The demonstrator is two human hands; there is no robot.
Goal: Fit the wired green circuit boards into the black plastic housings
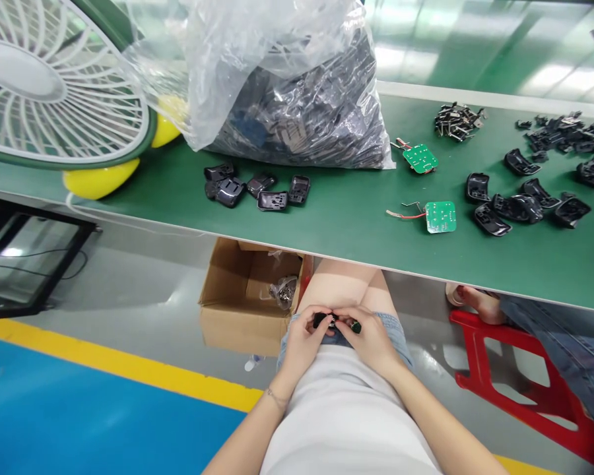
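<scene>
Holding a small black plastic housing (327, 321) low over the lap, the left hand (304, 336) and the right hand (371, 338) meet fingertip to fingertip; each grip is narrow and pinched onto the piece, the left on its dark end, the right on the end where a sliver of green (356, 326) shows, which looks like a circuit board seated in or against the shell, though it is too small to be sure; judged from this, 1 unit is mid-assembly and not yet set down. Just beyond the knees an open cardboard box (237, 297) stands on the floor with a small clear bag (283, 290) inside; a red stool (519, 376) stands to the right, with another person's foot (475, 302) on it. On the green tabletop (346, 227) above, 2 green circuit boards (440, 217) with red wires lie bare, so at least 2 units appear to be left; 5 or so black shells (257, 188) sit to the left, a further spread of black shells (519, 204) to the right. Farther back lie a pile of metal contacts (458, 121), more small black parts (567, 132), a big clear bag of black parts (301, 99) still well filled, and a white fan (54, 86); much stock seems untouched.
</scene>
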